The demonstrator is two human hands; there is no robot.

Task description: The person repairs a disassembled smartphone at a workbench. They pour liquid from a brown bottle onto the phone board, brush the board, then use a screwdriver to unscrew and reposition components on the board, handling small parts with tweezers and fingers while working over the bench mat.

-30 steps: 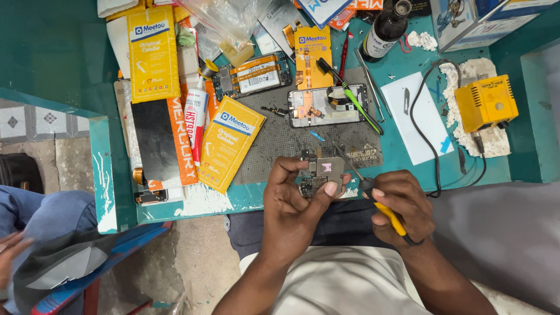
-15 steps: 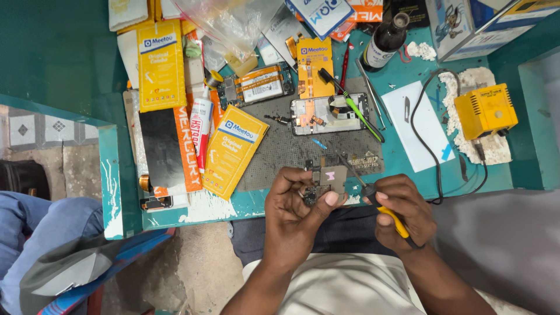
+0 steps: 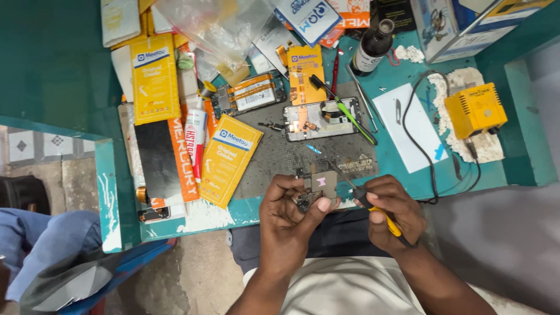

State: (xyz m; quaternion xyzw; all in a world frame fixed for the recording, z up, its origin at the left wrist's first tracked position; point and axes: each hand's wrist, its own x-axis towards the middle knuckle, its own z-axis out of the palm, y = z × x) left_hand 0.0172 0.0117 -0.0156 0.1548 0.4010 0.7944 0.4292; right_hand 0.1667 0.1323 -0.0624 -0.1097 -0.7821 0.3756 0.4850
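On the left of the teal surface [image 3: 501, 169] lie yellow packets [image 3: 226, 158] and a glue tube [image 3: 195, 140]. At the near edge, the left hand [image 3: 289, 219] pinches a small circuit board [image 3: 318, 188] between thumb and fingers. The right hand [image 3: 391, 213] is closed around a yellow-handled screwdriver [image 3: 373, 204], its tip at the board. A yellow box [image 3: 475, 109] sits far right.

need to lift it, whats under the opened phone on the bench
The opened phone lies on a dark grey work mat. A green-handled tool rests across its right end. What lies beneath the phone is hidden.
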